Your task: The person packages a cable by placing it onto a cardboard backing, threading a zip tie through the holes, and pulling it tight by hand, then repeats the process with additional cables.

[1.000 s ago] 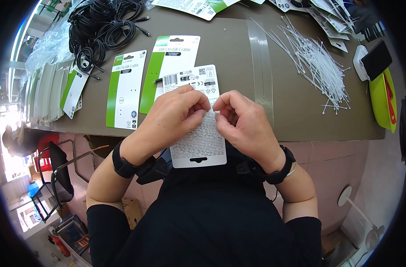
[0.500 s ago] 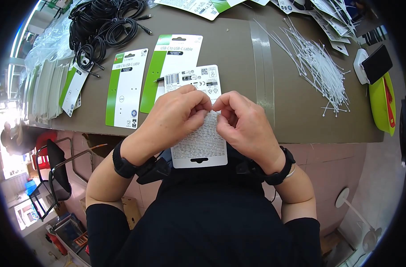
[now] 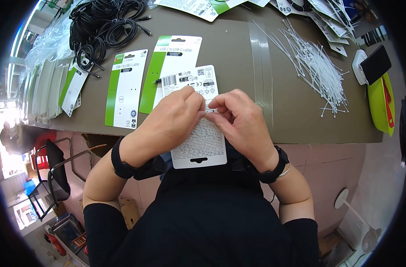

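Note:
A white cardboard packaging card point(image 3: 198, 147), its printed back facing up and its hanging slot toward me, lies at the table's front edge and overhangs it. My left hand point(image 3: 178, 113) is bent over the card's middle, fingertips pinched together. From the other side my right hand point(image 3: 243, 118) meets it, thumb tip at the left fingertips and index finger curled. Whatever small thing they pinch is hidden by the fingers. A black cable plug point(image 3: 157, 81) pokes out at the card's upper left edge. Beneath lies another green-and-white card point(image 3: 180, 58).
Left of my hands is one more green-and-white card point(image 3: 126, 89), then a row of stacked cards point(image 3: 49, 89). Coiled black cables point(image 3: 109, 26) lie behind. White cable ties point(image 3: 318, 71) are spread at the right, near a dark-screened device point(image 3: 375, 64) and a lime-green bin point(image 3: 381, 107).
My right hand has shifted slightly left, and its thumb has straightened toward the left fingertips. The card has slid a little to the left with my hands.

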Demonstrator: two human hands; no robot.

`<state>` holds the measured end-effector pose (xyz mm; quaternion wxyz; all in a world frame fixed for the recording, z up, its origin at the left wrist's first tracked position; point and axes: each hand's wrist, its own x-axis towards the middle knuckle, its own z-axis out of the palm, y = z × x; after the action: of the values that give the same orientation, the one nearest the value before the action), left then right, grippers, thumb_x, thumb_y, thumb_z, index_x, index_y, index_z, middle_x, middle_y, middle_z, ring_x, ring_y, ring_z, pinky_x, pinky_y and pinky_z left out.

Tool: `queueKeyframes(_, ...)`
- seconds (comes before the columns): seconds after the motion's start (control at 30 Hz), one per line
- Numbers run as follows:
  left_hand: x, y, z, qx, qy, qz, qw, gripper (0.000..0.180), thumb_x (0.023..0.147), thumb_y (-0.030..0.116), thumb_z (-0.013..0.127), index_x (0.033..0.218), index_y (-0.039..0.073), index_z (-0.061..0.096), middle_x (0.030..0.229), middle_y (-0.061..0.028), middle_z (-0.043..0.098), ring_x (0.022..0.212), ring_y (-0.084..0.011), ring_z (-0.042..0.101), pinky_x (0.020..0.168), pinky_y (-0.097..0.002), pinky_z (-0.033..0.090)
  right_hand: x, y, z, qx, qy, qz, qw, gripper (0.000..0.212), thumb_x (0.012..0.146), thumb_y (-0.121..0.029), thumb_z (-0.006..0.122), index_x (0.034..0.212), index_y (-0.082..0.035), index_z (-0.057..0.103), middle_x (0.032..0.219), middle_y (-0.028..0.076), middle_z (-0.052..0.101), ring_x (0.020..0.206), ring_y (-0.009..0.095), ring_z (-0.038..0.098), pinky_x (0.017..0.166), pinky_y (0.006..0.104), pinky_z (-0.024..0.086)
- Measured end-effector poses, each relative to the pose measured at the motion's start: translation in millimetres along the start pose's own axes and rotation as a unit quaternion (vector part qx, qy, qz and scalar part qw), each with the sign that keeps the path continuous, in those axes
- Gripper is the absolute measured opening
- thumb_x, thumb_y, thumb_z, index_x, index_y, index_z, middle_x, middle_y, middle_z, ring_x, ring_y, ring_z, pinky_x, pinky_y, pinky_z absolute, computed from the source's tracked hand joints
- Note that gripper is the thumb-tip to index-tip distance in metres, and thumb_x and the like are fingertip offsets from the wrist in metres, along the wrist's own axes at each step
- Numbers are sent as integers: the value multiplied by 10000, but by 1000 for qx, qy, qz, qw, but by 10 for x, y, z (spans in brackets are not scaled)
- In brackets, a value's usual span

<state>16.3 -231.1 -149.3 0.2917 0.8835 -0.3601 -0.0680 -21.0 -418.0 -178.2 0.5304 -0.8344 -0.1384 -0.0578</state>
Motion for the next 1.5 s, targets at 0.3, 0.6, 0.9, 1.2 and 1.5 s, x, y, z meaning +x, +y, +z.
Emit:
queueKeyframes(0.3,-72,47,-45,-59,0,-16,998,176,814,52,629,946,8,521,887,-125,537,820,-312,562,705,-379,468,-11,97,28,145,127,-50,980,94,870,-13,656,953,3,617,869,24,586,734,88,562,674,211,465)
queueKeyframes(0.6,-152,209,241,200,66,59,976,383,813,85,576,1194,43,563,855,-81,518,781,-234,564,670,-347,476,-77,113,105,112,136,-11,984,84,914,-22,614,987,8,585,890,8,611,795,58,549,727,193,456)
queueKeyframes(0.9,-125,162,215,132,81,5,988,442,815,44,569,1255,33,528,831,-81,513,673,-200,549,596,-326,472,-71,-51,-172,201,39,115,972,194,892,-16,634,1078,6,582,859,5,593,736,38,524,667,188,450)
queueKeyframes(1.2,-346,31,75,-426,362,-103,823,248,953,74,514,1195,25,493,837,-16,512,662,-68,477,578,-209,425,14,-451,-222,-40,65,-82,994,359,803,-5,698,1154,-26,630,860,37,591,653,100,524,605,229,453)
queueKeyframes(1.5,-714,-311,-282,-331,245,-190,891,234,922,145,593,1098,7,528,823,-15,527,684,-76,507,591,-215,422,-137,-322,-294,-188,-195,-221,937,286,752,-38,737,1030,-63,676,893,78,606,712,217,581,618,301,495)
